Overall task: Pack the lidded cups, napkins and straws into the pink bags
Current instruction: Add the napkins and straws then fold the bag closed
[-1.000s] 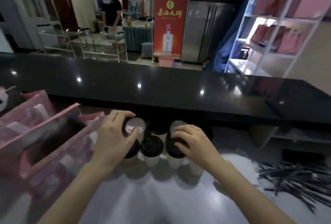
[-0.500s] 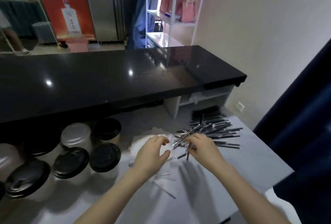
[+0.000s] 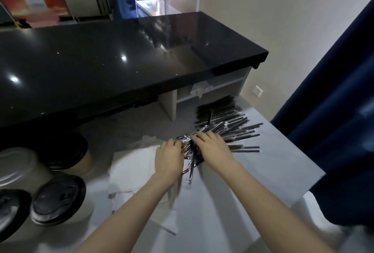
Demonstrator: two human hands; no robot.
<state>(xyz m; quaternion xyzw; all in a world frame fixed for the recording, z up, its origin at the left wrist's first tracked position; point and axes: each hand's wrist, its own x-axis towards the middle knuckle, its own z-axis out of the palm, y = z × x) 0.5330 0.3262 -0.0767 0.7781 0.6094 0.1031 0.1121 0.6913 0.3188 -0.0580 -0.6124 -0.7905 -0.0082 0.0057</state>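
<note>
A pile of black wrapped straws (image 3: 226, 123) lies on the grey table at the right. My left hand (image 3: 169, 156) and my right hand (image 3: 210, 148) meet at the pile's near end, and both have fingers curled round a small bunch of straws (image 3: 190, 155) that hangs down between them. A stack of white napkins (image 3: 133, 169) lies just left of my left hand. Lidded cups with black lids (image 3: 58, 200) stand at the left edge. No pink bag is in view on the table.
A black glossy counter (image 3: 121, 58) runs across the back above the grey table (image 3: 263, 163), with open shelves under its right end. A dark blue curtain (image 3: 334, 111) hangs at the right. White shelving stands far behind.
My view has swung right from the cups to the straws. Both hands have come together on the near end of the straw pile and closed on a bunch of straws.
</note>
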